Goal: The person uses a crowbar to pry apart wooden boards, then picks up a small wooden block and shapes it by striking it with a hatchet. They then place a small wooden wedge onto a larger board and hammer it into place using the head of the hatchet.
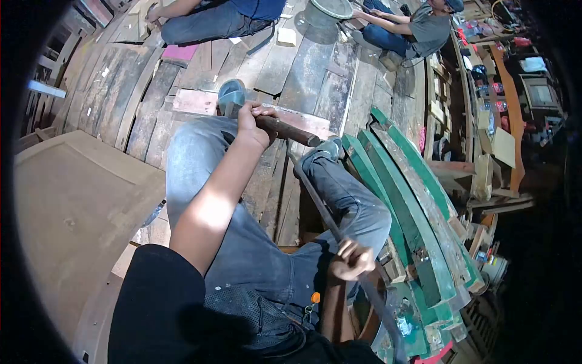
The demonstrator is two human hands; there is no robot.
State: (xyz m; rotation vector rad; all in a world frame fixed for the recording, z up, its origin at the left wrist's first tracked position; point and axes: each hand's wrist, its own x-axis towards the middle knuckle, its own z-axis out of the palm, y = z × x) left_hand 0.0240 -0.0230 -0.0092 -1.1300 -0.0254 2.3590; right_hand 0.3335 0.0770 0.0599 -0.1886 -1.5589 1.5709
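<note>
My left hand (257, 124) is wrapped round a thick wooden handle (294, 132), whose free end points right; a dark metal part shows at its other end, beside the hand. Lower right, my right hand (351, 261) is closed on a long dark metal bar (321, 209). The bar slants from near the handle's free end, past my right knee, down to the bottom edge. Between my bent legs are the plank floor and a dark gap. A pinkish board (195, 101) lies by my feet.
Curved green timbers (412, 212) are stacked at my right. A large wooden panel (73, 200) stands at the left. Two people sit ahead on the planks, one (212, 21) upper left, one (406, 30) upper right by a grey bucket (330, 9). Wood pieces line the far right.
</note>
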